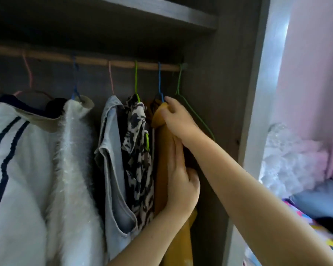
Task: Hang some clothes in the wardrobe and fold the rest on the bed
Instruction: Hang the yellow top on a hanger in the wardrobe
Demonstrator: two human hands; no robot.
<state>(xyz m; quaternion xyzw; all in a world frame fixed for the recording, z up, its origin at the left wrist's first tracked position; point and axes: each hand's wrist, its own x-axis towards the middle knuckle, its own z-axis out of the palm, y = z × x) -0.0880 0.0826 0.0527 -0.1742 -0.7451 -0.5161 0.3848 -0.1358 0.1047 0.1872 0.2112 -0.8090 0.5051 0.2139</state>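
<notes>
Clothes already fill most of the wooden rail (96, 61): a white striped garment (10, 169), a fuzzy white top (73, 160), a grey denim piece (112, 150), a black-and-white patterned blouse (137, 150) and a mustard garment (161, 160) on a blue hanger (159, 81). Right hand (178, 118) pinches the mustard shoulder just below that hanger's hook. Left hand (181, 181) lies lower on the same cloth with straight fingers, smoothing it. 1 green hanger (181, 89) hangs bare just beyond the right fingers. Hanging looks nearly done; colourful clothes (315, 223) at the right edge probably remain to be folded.
</notes>
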